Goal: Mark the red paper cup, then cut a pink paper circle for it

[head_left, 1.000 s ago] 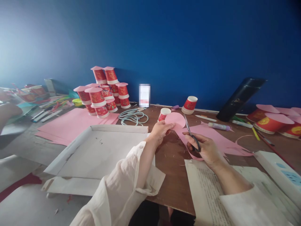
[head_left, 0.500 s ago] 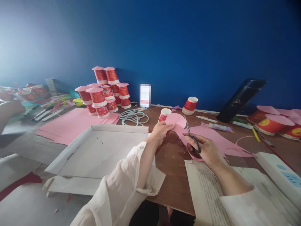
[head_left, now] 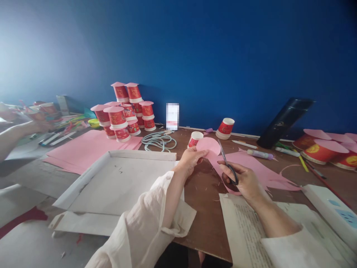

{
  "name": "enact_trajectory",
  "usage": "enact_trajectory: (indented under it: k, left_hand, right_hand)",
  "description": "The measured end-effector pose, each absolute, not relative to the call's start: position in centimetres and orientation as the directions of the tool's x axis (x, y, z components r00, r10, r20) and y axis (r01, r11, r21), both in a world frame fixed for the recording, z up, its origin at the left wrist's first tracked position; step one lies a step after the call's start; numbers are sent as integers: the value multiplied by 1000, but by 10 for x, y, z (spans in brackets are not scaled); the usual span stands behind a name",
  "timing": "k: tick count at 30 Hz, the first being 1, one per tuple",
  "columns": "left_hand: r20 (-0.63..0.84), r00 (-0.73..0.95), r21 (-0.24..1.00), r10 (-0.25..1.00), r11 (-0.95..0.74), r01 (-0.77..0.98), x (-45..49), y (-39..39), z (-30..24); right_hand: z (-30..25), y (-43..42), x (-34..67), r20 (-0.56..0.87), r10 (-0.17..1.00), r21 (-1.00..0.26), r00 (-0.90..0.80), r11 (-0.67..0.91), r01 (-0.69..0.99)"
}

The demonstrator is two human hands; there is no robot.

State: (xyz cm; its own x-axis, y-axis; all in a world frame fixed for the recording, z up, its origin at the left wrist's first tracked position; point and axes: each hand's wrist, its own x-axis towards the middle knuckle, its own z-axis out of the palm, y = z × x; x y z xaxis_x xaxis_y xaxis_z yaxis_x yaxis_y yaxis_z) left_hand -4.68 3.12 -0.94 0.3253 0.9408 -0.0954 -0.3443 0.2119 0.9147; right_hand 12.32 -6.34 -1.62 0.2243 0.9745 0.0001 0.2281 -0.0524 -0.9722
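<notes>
My left hand [head_left: 192,160] pinches the near left edge of a round pink paper disc [head_left: 209,145] above the brown table. In my right hand [head_left: 245,180] are scissors [head_left: 227,160] with black handles, their blades pointing up along the disc's right edge. Below the hands lies a larger pink paper offcut [head_left: 258,167] with ragged edges, partly hidden by my right hand. Just behind the disc a red and white paper cup [head_left: 195,138] stands partly covered. A second item, red paper cups [head_left: 225,128] joined or nested, leans by the wall.
Stacked red cups with pink tops [head_left: 118,117] stand at left behind pink sheets [head_left: 80,149]. A white box lid [head_left: 119,182], coiled cable [head_left: 158,140], phone [head_left: 172,116], black flask [head_left: 286,123], power strip [head_left: 331,204] and printed paper [head_left: 242,223] lie around. Another person's arm [head_left: 16,134] reaches in at far left.
The view has tilted slightly, so things sit a little lower. At far left the other person's arm has reached farther in, toward the cups. My hands keep nearly the same pose.
</notes>
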Motion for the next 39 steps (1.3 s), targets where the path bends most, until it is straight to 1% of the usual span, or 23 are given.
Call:
enact_trajectory:
  k: [4,10,16,21,30,39]
  left_hand:
    - [-103,322,907,941,222,-359,-47,32,-11]
    - [-83,333,879,939,226,-420,-46,35,-13]
    - [-97,311,860,946,236,-451,-46,34,-9]
    - [-107,291,860,951,235,-452,-47,33,-7]
    - [-100,249,864,963,208,-459,-45,38,-13]
    - [-98,264,841,960,221,-494,-46,35,-9]
  right_hand:
    - [-20,-61,126,25,965,-968,260,-41,246]
    - [-22,-58,130,-9,956,-963,292,-87,254]
    - [-26,-57,132,-4,966,-968,260,-69,241]
    - [-29,-55,133,14,963,-961,269,-61,271]
    - [-23,-56,128,-40,961,-961,272,-111,253]
    - [-22,-57,128,-36,974,-969,223,-88,232]
